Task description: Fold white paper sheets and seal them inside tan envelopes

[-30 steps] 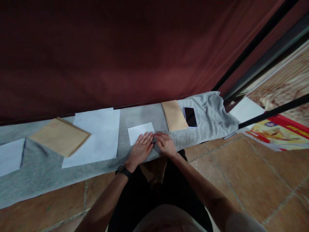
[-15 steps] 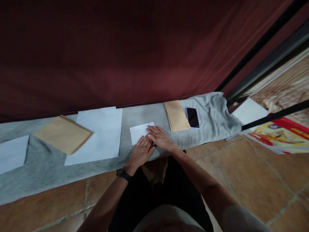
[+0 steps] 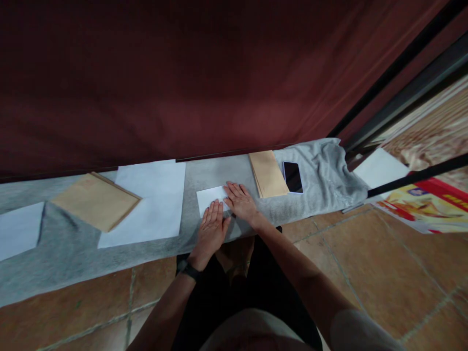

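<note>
A small white piece of paper (image 3: 208, 196), seemingly folded, lies flat on a grey cloth (image 3: 219, 169) in front of me. My left hand (image 3: 212, 226) rests on its near edge, fingers stretched out and palm down. Flat on its right end lies my right hand (image 3: 240, 202), its fingers extended and slightly spread. The two hands are side by side, with a little paper showing between them. Both hands cover part of the sheet. Right of my right hand are brown envelopes (image 3: 268, 173), stacked and slightly fanned.
A phone (image 3: 293, 177) lies beside the envelopes. To the left, large white sheets (image 3: 161, 204) lie partly under another stack of brown envelopes (image 3: 95, 202); more white paper (image 3: 20, 231) is at far left. A dark red curtain (image 3: 183, 97) hangs behind. A colourful printed box (image 3: 424, 202) stands at right.
My hands have moved apart: they overlapped before and now lie side by side. The left has turned more upright, and the right has shifted slightly right and away from me.
</note>
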Demonstrator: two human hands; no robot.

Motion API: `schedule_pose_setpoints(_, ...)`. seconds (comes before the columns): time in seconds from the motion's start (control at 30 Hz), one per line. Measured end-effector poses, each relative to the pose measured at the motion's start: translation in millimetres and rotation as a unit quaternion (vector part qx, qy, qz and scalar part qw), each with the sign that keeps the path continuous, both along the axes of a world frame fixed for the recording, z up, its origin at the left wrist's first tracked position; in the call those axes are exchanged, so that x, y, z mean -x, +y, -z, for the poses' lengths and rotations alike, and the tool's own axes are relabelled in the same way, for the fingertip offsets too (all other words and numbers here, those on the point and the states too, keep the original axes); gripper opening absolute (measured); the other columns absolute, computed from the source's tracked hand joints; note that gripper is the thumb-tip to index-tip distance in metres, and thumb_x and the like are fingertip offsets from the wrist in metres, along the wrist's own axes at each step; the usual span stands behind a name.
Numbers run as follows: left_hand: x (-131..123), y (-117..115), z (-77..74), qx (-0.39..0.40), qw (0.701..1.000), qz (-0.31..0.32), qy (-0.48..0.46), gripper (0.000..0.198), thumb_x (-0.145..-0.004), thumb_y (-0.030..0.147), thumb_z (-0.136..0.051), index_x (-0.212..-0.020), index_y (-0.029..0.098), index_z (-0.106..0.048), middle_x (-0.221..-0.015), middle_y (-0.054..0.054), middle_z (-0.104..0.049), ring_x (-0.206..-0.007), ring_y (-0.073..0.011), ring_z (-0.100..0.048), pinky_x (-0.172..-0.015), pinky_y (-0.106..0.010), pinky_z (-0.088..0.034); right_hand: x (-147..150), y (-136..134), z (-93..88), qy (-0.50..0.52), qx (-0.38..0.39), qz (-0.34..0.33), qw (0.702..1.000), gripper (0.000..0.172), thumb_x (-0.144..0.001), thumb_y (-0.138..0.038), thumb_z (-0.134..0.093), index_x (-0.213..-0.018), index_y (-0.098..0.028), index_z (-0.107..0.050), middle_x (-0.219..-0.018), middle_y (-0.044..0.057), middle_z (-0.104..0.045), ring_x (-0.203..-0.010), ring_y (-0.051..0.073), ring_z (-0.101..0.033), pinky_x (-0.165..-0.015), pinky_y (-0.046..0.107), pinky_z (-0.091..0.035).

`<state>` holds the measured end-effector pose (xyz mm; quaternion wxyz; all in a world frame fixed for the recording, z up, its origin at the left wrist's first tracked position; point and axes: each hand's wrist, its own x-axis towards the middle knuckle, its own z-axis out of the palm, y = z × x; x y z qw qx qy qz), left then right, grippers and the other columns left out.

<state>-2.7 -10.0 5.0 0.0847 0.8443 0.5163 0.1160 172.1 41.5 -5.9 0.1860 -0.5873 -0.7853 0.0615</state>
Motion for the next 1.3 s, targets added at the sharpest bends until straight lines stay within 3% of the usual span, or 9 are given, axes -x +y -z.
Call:
schedule_pose_setpoints(0.4,-26.6,31.5,4.9,0.010,0.997,-0.083,-0.002,0.060,-0.104,0.034,-0.030,-0.158,0.009,-0.036,-0.165,-0.018,-0.032,-0.156,-0.0286,-0.024,-0.127,-0.056,-0.020,1.5,-1.0,0.0,0.022,0.000,0.021,1.000,0.051,-0.108,-0.038,-0.042,-0.156,-0.021,-0.042,-0.165,0.012,-0.034,-0.152,0.029,-0.035,-0.127,0.056,-0.024)
schedule_pose_setpoints(0.67,-15.5,39.5,2.0,0.031,0.992,-0.122,0.014,0.059,-0.105,0.038,-0.031,-0.159,0.013,-0.035,-0.168,-0.017,-0.026,-0.157,-0.0303,-0.023,-0.126,-0.056,-0.020,2.8,-2.1,-5.4,0.004,0.006,0.033,0.999,0.051,-0.108,-0.037,-0.042,-0.156,-0.020,-0.041,-0.166,0.011,-0.034,-0.152,0.028,-0.034,-0.127,0.054,-0.023)
schedule_pose_setpoints(0.97,-4.0,38.2,5.7,-0.055,0.988,-0.147,-0.006,0.066,-0.105,0.046,-0.034,-0.158,0.007,-0.033,-0.165,-0.025,-0.029,-0.156,-0.0351,-0.024,-0.125,-0.056,-0.024,4.5,-4.2,-10.7,-0.005,0.023,0.058,0.998,0.053,-0.108,-0.040,-0.042,-0.157,-0.019,-0.041,-0.165,0.010,-0.035,-0.152,0.027,-0.035,-0.128,0.051,-0.020)
schedule_pose_setpoints(1.3,-4.7,40.5,5.3,-0.058,0.984,-0.168,-0.021,0.070,-0.105,0.050,-0.035,-0.158,0.005,-0.033,-0.164,-0.025,-0.031,-0.155,-0.0362,-0.027,-0.124,-0.057,-0.026,0.3,-7.9,-7.4,0.025,0.003,0.103,0.994,0.049,-0.108,-0.035,-0.038,-0.154,-0.017,-0.046,-0.160,0.009,-0.044,-0.149,0.029,-0.039,-0.126,0.053,-0.022)
